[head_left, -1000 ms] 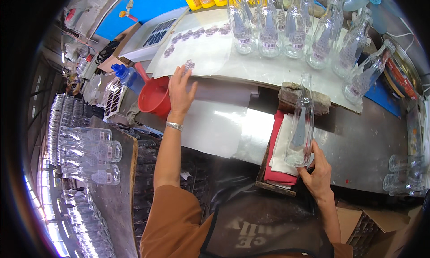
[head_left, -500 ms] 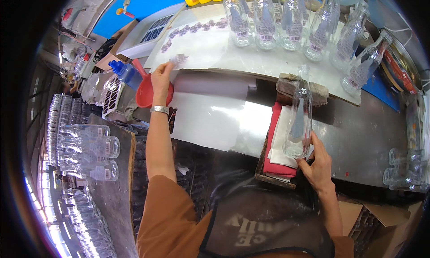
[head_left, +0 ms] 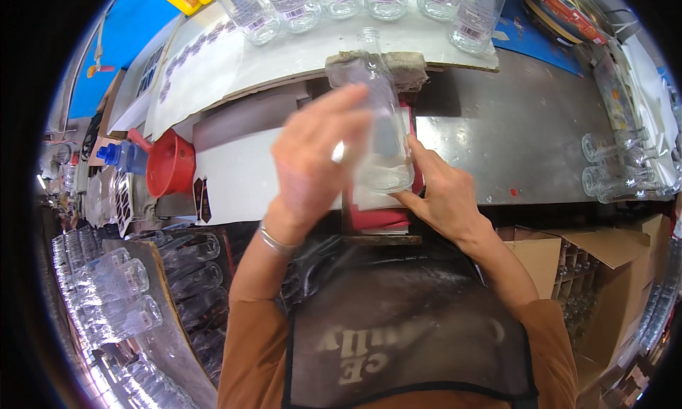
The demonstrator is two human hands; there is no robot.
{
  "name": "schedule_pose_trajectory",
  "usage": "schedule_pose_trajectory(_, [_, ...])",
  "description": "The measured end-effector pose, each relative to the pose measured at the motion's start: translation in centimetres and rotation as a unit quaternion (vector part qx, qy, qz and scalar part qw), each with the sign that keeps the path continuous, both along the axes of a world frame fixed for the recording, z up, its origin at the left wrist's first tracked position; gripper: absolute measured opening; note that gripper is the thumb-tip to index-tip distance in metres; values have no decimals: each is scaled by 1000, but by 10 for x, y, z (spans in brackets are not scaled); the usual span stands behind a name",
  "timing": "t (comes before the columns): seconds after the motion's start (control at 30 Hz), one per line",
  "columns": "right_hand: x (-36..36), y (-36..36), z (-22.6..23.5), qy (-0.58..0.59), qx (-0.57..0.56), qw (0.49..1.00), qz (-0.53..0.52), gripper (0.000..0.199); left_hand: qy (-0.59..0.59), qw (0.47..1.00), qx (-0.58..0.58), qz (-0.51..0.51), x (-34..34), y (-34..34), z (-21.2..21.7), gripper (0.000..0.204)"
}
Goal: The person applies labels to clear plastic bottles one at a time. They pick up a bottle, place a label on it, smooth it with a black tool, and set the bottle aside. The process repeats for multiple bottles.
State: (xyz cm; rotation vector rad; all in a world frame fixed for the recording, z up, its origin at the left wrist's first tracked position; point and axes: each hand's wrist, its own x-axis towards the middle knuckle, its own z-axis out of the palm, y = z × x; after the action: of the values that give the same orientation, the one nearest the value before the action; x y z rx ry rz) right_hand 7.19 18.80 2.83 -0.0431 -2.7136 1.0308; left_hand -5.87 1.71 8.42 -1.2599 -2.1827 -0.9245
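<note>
A clear glass bottle (head_left: 389, 128) lies tilted in front of me, its neck on a cloth-wrapped rest (head_left: 408, 67). My right hand (head_left: 449, 196) grips it near the base, thumb on one side and fingers on the other. Over the bottle's left side hovers my left hand (head_left: 320, 150), smeared by motion; whether its fingers hold or touch anything is unclear. Beneath the bottle, folded red and white cloths (head_left: 380, 219) lie in a narrow wooden tray (head_left: 383, 241). A white sheet with a row of dark printed transfers (head_left: 206, 43) is on the raised board at far left.
Several labelled bottles (head_left: 341, 1) stand along the back board. At left are a red dipper (head_left: 170, 164) and a blue-capped squeeze bottle (head_left: 130, 157). More bottles (head_left: 117, 295) lie at lower left; glassware (head_left: 614, 164) lies at right above an opened carton (head_left: 604, 267).
My left hand has come from the printed sheet at the left across to the bottle. The view has turned, shifting the bottle and my right hand leftward in the picture; that grip is kept.
</note>
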Motion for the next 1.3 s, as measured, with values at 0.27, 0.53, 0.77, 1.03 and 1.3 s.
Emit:
schedule_pose_trajectory(0.27, [-2, 5, -3, -4, -15, 1000, 2, 79, -69, 994, -60, -62, 48, -1, -22, 18])
schedule_pose_trajectory(0.53, [-3, 13, -21, 84, -40, 995, 36, 81, -109, 988, -92, -67, -2, 2, -41, 55])
schedule_pose_trajectory(0.77, [-14, 34, 7, -124, -297, 946, 34, 59, -284, 953, 39, -98, 4, -3, -45, 57])
schedule_pose_trajectory(1.03, [-45, 28, 0, -92, -264, 960, 18, 50, -270, 960, 48, -62, 15, 3, -60, 51])
schedule_pose_trajectory(1.3, [-40, 33, -6, -106, -316, 942, 39, 52, -319, 939, 105, -79, 12, -2, -59, 47])
